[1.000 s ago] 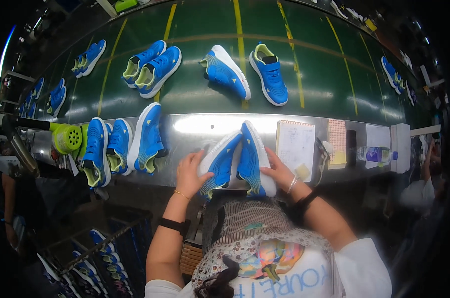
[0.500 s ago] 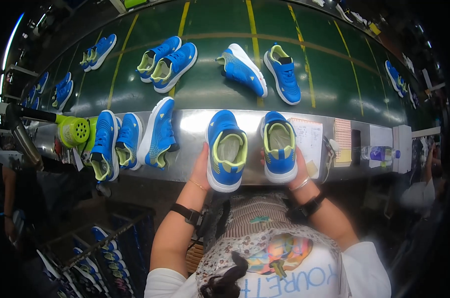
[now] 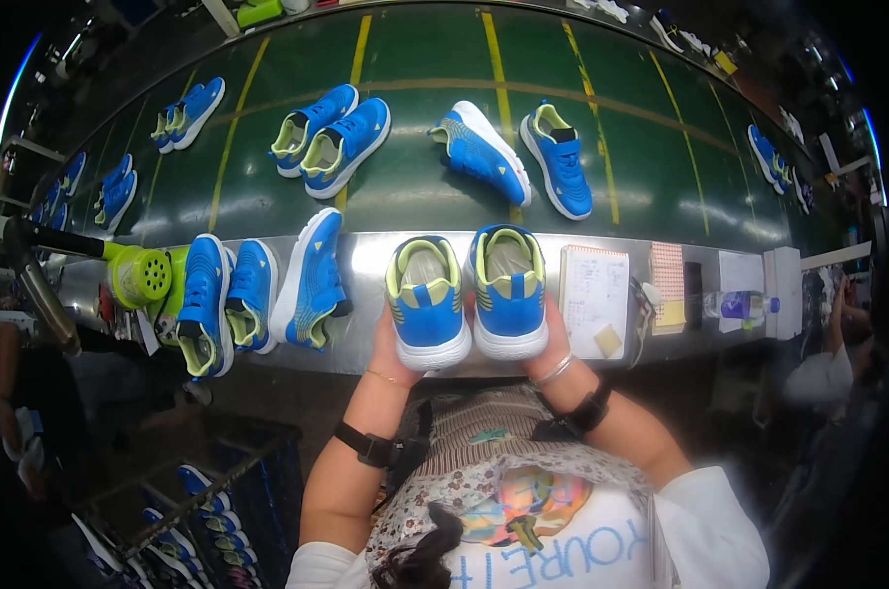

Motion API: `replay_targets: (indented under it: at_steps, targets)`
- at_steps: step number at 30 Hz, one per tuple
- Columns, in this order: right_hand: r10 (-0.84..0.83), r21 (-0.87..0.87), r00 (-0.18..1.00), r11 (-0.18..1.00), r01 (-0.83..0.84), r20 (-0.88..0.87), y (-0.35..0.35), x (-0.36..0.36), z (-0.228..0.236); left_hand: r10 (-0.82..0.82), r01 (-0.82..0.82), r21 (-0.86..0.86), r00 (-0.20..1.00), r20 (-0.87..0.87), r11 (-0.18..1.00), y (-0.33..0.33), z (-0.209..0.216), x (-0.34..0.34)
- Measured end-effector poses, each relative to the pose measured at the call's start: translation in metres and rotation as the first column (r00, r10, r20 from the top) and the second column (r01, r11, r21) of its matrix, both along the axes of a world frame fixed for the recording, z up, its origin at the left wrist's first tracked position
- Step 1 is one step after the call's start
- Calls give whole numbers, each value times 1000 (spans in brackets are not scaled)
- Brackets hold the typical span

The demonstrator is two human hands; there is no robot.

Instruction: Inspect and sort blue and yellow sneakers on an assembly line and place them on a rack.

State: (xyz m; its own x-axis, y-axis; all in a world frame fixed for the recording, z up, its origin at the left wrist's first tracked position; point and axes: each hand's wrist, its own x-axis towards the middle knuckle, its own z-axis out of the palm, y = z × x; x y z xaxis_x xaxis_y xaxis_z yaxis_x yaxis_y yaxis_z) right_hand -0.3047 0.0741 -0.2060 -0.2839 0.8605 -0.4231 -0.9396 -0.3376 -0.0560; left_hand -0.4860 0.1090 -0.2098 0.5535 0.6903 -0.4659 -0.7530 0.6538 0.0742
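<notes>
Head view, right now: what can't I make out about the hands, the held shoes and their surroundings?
All in the head view:
Left hand: most fingers hidden by the left held shoe.
Right hand: most fingers hidden by the right held shoe.
Both shoes' toes: hidden by the shoes themselves.
Rack shoes: dim, cut off by the lower edge.
Notepad: writing too small.

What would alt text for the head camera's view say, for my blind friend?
A person's left hand and right hand hold two blue shoes side by side, heels toward the person, at a metal table. Three more blue shoes sit to the left and a notebook lies to the right; beyond, a green, yellow-striped surface carries further shoes.
</notes>
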Motion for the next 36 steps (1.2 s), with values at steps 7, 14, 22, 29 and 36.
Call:
replay_targets:
  at_steps: [7,14,22,29,36]
  targets:
    - [-25,-39,999,999,26,32,20,-26,0,48,-49,57,999,15,997,18,-8,-22]
    - [215,-105,241,910,-401,946,31,-23,-61,27,247,178,514,-858,953,23,-59,-90]
    - [42,-203,-288,806,-556,957,37,43,-93,313,481,368,192,-930,796,-16,-97,-103]
    - [-308,-89,-888,930,-356,342,196,113,-91,254,151,267,100,-962,952,-100,-71,-121]
    - [-220,-310,-947,906,-287,233,219,95,-89,161,47,156,-133,-978,987,-154,-69,-108]
